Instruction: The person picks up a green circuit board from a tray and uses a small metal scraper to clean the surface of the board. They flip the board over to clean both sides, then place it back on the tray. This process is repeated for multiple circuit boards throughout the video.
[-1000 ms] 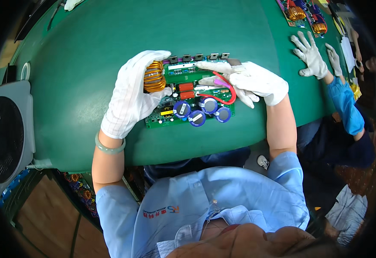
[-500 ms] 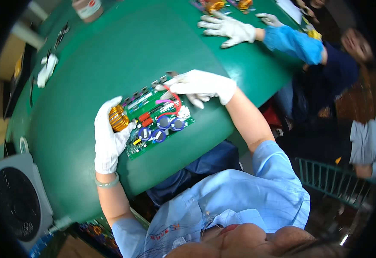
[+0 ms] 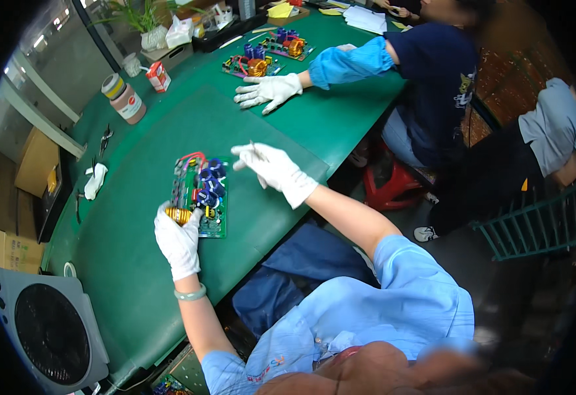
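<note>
My left hand (image 3: 177,245), in a white glove, grips a green circuit board (image 3: 217,227) at its near end. Its fingers are wrapped round the copper-wound coil (image 3: 179,215) there. The board is turned lengthwise away from me, with several purple-blue capacitors (image 3: 209,196) along its right side and a red wire (image 3: 192,157) at the far end. To the right of the board, apart from it, is my gloved right hand (image 3: 271,170). Its fingers point left, partly spread, and nothing shows in them.
A co-worker's gloved hand (image 3: 271,93) lies palm down near two more boards (image 3: 256,66). Along the far left stand a pink-labelled jar (image 3: 128,105), a red-and-white carton (image 3: 158,77), pliers (image 3: 106,136) and a white glove (image 3: 95,181). A grey fan (image 3: 51,332) stands lower left.
The board has been turned, so its wire end points away from me. My right hand has left that end. The view has swung, showing more of the far table and the co-worker.
</note>
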Tool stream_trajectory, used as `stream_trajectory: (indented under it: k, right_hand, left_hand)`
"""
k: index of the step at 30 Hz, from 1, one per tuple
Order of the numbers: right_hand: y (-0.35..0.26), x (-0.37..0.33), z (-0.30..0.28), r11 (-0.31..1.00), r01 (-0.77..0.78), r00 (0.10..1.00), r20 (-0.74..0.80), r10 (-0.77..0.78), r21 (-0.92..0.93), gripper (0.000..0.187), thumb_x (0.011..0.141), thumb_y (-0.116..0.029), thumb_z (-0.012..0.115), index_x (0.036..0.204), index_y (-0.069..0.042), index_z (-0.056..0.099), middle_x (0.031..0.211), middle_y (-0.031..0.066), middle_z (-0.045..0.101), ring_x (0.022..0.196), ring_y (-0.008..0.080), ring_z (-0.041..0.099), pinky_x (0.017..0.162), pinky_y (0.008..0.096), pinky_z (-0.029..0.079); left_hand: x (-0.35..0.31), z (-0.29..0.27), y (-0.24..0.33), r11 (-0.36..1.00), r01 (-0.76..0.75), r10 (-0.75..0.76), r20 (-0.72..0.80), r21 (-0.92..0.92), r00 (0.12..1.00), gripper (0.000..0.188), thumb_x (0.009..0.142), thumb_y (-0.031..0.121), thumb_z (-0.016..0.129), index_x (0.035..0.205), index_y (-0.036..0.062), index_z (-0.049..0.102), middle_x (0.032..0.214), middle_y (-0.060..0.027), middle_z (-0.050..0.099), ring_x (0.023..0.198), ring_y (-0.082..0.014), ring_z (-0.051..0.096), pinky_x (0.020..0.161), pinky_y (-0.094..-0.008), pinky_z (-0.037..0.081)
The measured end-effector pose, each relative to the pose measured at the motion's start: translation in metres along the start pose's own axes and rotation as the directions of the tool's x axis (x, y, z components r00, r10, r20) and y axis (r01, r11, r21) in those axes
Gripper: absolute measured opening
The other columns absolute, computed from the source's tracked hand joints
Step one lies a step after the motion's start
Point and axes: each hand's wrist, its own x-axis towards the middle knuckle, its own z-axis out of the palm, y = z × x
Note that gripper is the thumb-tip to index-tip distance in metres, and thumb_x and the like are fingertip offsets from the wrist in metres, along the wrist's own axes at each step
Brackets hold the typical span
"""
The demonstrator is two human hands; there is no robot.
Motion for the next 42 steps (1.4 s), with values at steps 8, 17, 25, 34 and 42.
stream_trajectory:
  k: [8, 17, 25, 34, 42]
  right_hand:
    - [0.021, -0.070, 0.024, 0.911, 0.264, 0.963, 0.044, -0.264, -0.318, 0.035, 0.087, -0.025, 0.078, 0.119, -0.010, 0.071, 0.097, 0.0057, 0.069, 0.084, 0.0129, 0.063, 0.080, 0.0273, 0.054]
    - [0.014, -0.071, 0.023, 0.812, 0.290, 0.956, 0.118, -0.268, -0.507, 0.067, 0.079, -0.048, 0.075, 0.131, -0.009, 0.058, 0.126, 0.0134, 0.060, 0.110, 0.0334, 0.064, 0.091, 0.0384, 0.054]
    - [0.017, -0.068, 0.025, 0.785, 0.301, 0.953, 0.160, -0.256, -0.542, 0.070, 0.079, -0.048, 0.075, 0.134, -0.009, 0.055, 0.127, 0.0144, 0.060, 0.111, 0.0352, 0.062, 0.089, 0.0418, 0.054]
    - [0.030, -0.062, 0.030, 0.683, 0.430, 0.898, 0.206, -0.388, -0.591, 0.079, 0.070, -0.031, 0.084, 0.139, -0.015, 0.049, 0.118, 0.0117, 0.060, 0.099, 0.0346, 0.065, 0.077, 0.0433, 0.055]
    - [0.025, -0.051, 0.015, 0.710, 0.477, 0.878, 0.322, -0.355, -0.518, 0.079, 0.063, -0.045, 0.084, 0.130, -0.014, 0.059, 0.116, 0.0121, 0.064, 0.102, 0.0330, 0.065, 0.086, 0.0425, 0.052]
  left_hand:
    - [-0.086, -0.005, 0.074, 0.974, -0.140, 0.156, 0.077, -0.176, 0.985, 0.051, 0.085, 0.024, 0.078, 0.126, 0.0018, 0.059, 0.115, -0.0188, 0.067, 0.103, -0.0347, 0.066, 0.090, -0.0410, 0.053]
    - [-0.098, 0.026, 0.072, 0.947, -0.258, 0.284, 0.123, -0.193, 0.951, 0.052, 0.092, 0.014, 0.068, 0.138, -0.0043, 0.051, 0.133, -0.0246, 0.060, 0.117, -0.0386, 0.061, 0.100, -0.0425, 0.048]
    - [-0.097, 0.020, 0.079, 0.807, 0.043, 0.109, 0.220, -0.589, 0.969, 0.048, 0.096, 0.001, 0.055, 0.144, -0.0005, 0.047, 0.119, -0.0226, 0.066, 0.092, -0.0243, 0.069, 0.074, -0.0333, 0.056]
    - [-0.095, 0.023, 0.066, 0.703, 0.132, 0.101, 0.281, -0.699, 0.954, 0.056, 0.097, -0.003, 0.044, 0.151, -0.0008, 0.034, 0.125, -0.0245, 0.063, 0.080, -0.0139, 0.064, 0.067, -0.0269, 0.054]
    - [-0.054, -0.018, 0.061, 0.861, -0.502, 0.501, 0.026, 0.081, 0.865, 0.082, 0.076, 0.032, 0.082, 0.144, 0.0011, 0.047, 0.146, -0.0262, 0.046, 0.135, -0.0432, 0.044, 0.112, -0.0530, 0.035]
